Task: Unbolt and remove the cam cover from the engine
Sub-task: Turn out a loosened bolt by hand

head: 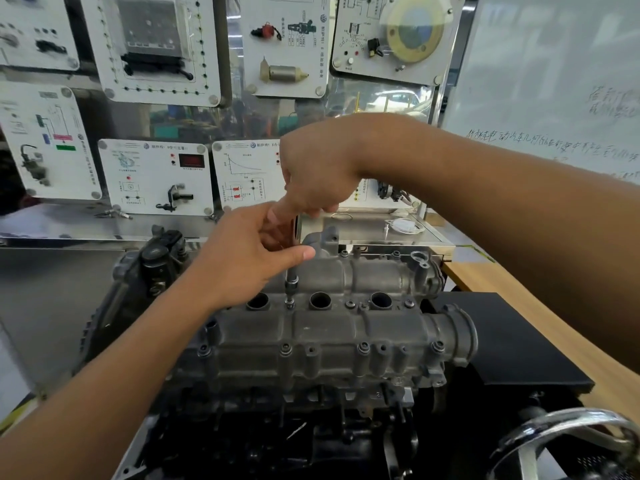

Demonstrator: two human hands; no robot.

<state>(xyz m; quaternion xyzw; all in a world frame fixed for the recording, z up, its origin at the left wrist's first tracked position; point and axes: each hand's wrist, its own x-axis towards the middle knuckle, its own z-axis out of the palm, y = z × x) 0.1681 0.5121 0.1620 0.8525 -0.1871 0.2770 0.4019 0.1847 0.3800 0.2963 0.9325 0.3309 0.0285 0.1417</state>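
We are in an automotive training workshop. Labelled demonstration panels (156, 174) carrying car components line the wall, a whiteboard (554, 81) stands nearby, and an engine (329, 337) sits mounted before us.

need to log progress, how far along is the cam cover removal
Early. Nothing looks finished: the cam cover sits on the engine with front-edge bolts in place; whether any are loosened cannot be told. In hand: the right hand and left hand hold a socket driver on a centre-row bolt. Left: the other bolts, then lifting the cover off.
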